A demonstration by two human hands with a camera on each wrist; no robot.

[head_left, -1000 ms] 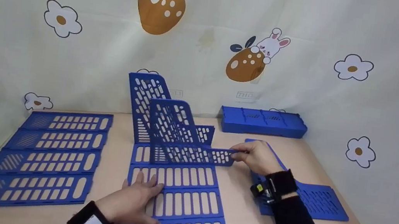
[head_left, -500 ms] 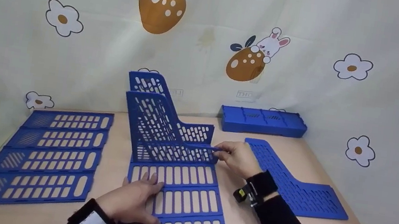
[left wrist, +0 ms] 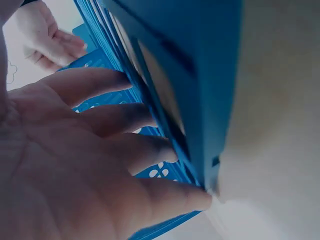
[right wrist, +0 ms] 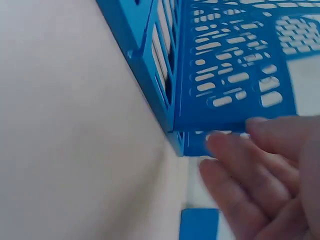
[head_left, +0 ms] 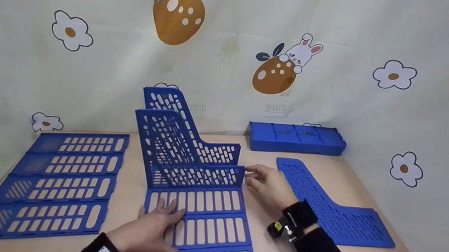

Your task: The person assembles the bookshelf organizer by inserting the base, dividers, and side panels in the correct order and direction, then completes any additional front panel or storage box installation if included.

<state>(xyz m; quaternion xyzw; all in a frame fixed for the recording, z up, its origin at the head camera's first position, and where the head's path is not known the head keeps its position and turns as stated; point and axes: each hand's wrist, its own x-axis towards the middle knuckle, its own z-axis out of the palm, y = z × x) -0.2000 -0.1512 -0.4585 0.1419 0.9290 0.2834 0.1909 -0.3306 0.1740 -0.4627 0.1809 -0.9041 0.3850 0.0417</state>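
Palm down, the left hand is resting spread on the slotted panel; the right hand (fingers loose) is hovering by the nearer perforated divider.

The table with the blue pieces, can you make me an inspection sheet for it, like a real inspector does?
Surface: light table.
Job's things: front panel and back panel stand at the far end of the base.
Clutter: loose parts only; L-shaped panel lying on the right, slotted sheet on the left, box at the back.
Hands: left hand rests on the base; right hand is at the front panel's near-right end, touching or not unclear.
Cables: nothing seen.
Surroundings: bunny-print cloth behind.
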